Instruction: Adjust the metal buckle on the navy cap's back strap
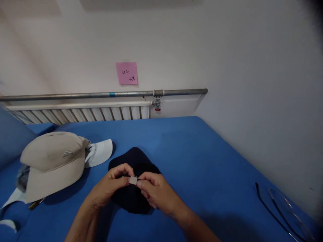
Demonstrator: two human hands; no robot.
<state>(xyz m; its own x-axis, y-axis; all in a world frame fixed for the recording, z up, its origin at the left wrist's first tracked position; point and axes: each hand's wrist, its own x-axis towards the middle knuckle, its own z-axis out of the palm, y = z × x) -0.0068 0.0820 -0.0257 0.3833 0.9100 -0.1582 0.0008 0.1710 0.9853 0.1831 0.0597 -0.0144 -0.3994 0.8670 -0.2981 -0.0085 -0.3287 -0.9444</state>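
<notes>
A dark navy cap [126, 161] lies on the blue sheet beneath both hands. My left hand [111, 183] is closed, its thumb and index finger pinching the left side of a small pale rectangular buckle [133, 180] at the cap. From the other side, my right hand [156, 191] is closed too, thumb and fingers pinched at the buckle's right edge. The dark strap there is mostly hidden by the fingers, and how it runs through the buckle cannot be made out. The right hand's lower fingers curl over the cap.
A beige cap [55, 154] sits at the left, over a white cap [99, 153] and other headwear. Eyeglasses [285, 215] rest at the lower right of the blue sheet [196, 161]. Behind are a radiator [101, 113], a metal pipe [75, 96] and a pink note [127, 73].
</notes>
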